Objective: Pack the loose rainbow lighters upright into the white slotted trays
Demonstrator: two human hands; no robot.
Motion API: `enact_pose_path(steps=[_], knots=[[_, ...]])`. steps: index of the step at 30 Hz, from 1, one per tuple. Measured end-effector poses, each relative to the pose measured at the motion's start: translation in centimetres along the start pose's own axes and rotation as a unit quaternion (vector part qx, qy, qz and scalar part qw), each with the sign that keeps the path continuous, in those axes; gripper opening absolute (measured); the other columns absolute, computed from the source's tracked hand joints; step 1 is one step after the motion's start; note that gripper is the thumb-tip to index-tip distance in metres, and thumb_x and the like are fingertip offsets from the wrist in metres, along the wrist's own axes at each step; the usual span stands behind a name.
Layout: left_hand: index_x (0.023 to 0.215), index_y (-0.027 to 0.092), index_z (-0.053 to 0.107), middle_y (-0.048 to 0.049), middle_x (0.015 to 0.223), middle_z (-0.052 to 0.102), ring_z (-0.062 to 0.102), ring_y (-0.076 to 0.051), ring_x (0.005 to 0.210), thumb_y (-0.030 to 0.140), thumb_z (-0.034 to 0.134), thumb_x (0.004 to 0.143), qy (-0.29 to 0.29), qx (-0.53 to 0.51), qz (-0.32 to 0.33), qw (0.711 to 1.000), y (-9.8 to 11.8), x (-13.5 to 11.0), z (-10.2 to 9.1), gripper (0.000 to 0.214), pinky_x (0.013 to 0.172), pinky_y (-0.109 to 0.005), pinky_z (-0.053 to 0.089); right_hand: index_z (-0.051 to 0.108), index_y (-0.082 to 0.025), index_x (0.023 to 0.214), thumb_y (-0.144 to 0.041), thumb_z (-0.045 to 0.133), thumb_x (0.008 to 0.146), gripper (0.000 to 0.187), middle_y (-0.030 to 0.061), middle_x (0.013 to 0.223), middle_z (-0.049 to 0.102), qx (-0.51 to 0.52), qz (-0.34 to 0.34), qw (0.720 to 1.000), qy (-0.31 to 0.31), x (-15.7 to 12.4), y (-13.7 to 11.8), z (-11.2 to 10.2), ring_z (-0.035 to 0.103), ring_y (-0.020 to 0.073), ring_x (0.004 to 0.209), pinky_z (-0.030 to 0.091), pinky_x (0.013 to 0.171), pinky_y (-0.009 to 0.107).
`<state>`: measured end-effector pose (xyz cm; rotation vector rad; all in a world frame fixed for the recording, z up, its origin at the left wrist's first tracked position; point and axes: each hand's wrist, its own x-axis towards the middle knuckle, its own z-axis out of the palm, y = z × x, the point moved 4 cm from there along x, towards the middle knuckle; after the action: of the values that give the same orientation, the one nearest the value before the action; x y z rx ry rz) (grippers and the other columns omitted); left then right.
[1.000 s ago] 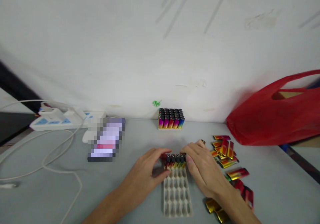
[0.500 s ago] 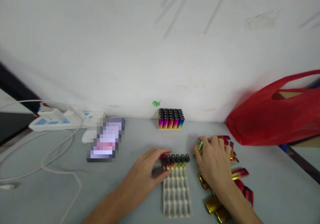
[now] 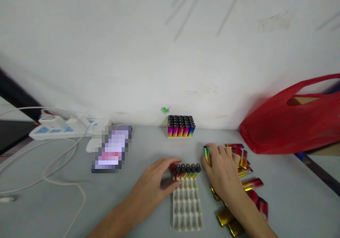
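Note:
A white slotted tray point(image 3: 188, 206) lies in front of me, its far row filled with upright black-topped batteries point(image 3: 188, 170). My left hand point(image 3: 155, 179) curls round the tray's far left corner, thumb at its side and fingers behind the filled row. Right of the tray, my right hand point(image 3: 221, 169) bends over the loose batteries, palm down. Between its thumb and fingers shows a green battery point(image 3: 206, 153), partly covered by the hand. Loose red and gold batteries point(image 3: 252, 184) lie around and under the right wrist.
A full block of batteries point(image 3: 181, 126) stands against the wall. To the left are a phone point(image 3: 113, 149), a white power strip point(image 3: 71, 128) and loose white cables point(image 3: 47, 170). A red bag point(image 3: 289, 121) sits at the back right.
My right hand has shifted slightly left, bringing the green battery into clearer view beside the thumb. The left hand and tray have kept their places.

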<state>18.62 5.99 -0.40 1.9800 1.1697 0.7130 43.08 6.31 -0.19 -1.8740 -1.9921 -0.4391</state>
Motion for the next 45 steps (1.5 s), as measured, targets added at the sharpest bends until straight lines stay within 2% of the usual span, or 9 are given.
enact_pose_path(steps=[4, 9, 17, 21, 25, 29, 45], knots=[[0.142, 0.036, 0.068, 0.0005, 0.134, 0.077, 0.072, -0.024, 0.12, 0.018, 0.082, 0.095, 0.001, -0.001, 0.0, 1.0, -0.1, 0.0, 0.1, 0.052, 0.116, -0.039, 0.054, 0.063, -0.024, 0.127, -0.019, 0.062, 0.105, 0.023, 0.0121, 0.104, 0.073, 0.047, -0.021, 0.998, -0.02, -0.1, -0.5, 0.6, 0.059, 0.0368, 0.103, 0.035, 0.086, 0.047], [0.142, 0.038, 0.068, 0.0026, 0.135, 0.076, 0.072, -0.023, 0.123, 0.017, 0.082, 0.095, 0.002, -0.003, 0.003, 1.0, -0.2, 0.1, 0.1, 0.053, 0.116, -0.038, 0.053, 0.067, -0.022, 0.126, -0.014, 0.057, 0.106, 0.024, 0.0124, 0.11, 0.073, 0.044, -0.001, 0.998, -0.055, 0.1, -1.0, 0.0, 0.061, 0.0364, 0.107, 0.036, 0.09, 0.048], [0.142, 0.038, 0.068, 0.0022, 0.133, 0.077, 0.073, -0.023, 0.12, 0.018, 0.082, 0.096, 0.004, -0.003, 0.009, 1.0, -0.1, 0.0, 0.0, 0.052, 0.114, -0.037, 0.054, 0.066, -0.022, 0.119, -0.023, 0.051, 0.11, 0.017, 0.0084, 0.103, 0.071, 0.177, 0.011, 0.983, -0.051, 0.3, -1.3, -1.1, 0.063, 0.034, 0.101, 0.035, 0.091, 0.047], [0.142, 0.036, 0.069, 0.0008, 0.133, 0.077, 0.072, -0.024, 0.121, 0.018, 0.082, 0.095, 0.001, -0.005, 0.007, 1.0, 0.0, 0.1, 0.1, 0.052, 0.114, -0.039, 0.054, 0.062, -0.022, 0.116, -0.026, 0.052, 0.108, 0.013, 0.0061, 0.101, 0.069, 0.264, 0.044, 0.961, -0.067, 0.3, -1.5, -1.4, 0.063, 0.0309, 0.097, 0.036, 0.091, 0.045], [0.142, 0.036, 0.068, -0.0003, 0.133, 0.077, 0.072, -0.025, 0.122, 0.018, 0.081, 0.097, 0.0, -0.002, 0.013, 1.0, -0.2, 0.2, 0.1, 0.051, 0.115, -0.04, 0.054, 0.054, -0.025, 0.105, -0.028, 0.05, 0.106, 0.006, 0.0017, 0.092, 0.063, 0.387, 0.087, 0.914, -0.086, 0.3, -1.6, -2.1, 0.059, 0.0254, 0.087, 0.041, 0.08, 0.038], [0.143, 0.036, 0.067, 0.0005, 0.133, 0.077, 0.072, -0.024, 0.121, 0.017, 0.082, 0.095, 0.001, 0.001, 0.015, 1.0, -0.3, 0.1, 0.2, 0.054, 0.114, -0.039, 0.054, 0.053, -0.026, 0.102, -0.031, 0.045, 0.109, 0.012, 0.0004, 0.093, 0.06, 0.464, 0.102, 0.876, -0.084, 0.4, -1.7, -2.4, 0.057, 0.0232, 0.088, 0.042, 0.08, 0.036], [0.141, 0.036, 0.069, 0.0013, 0.132, 0.078, 0.073, -0.023, 0.118, 0.018, 0.083, 0.094, 0.009, 0.002, 0.002, 1.0, -0.1, 0.3, 0.1, 0.052, 0.114, -0.038, 0.055, 0.062, -0.025, 0.107, -0.043, 0.044, 0.114, 0.027, -0.0028, 0.081, 0.056, 0.465, 0.123, 0.872, -0.087, 0.3, -1.9, -2.6, 0.053, 0.0211, 0.077, 0.036, 0.072, 0.034]])
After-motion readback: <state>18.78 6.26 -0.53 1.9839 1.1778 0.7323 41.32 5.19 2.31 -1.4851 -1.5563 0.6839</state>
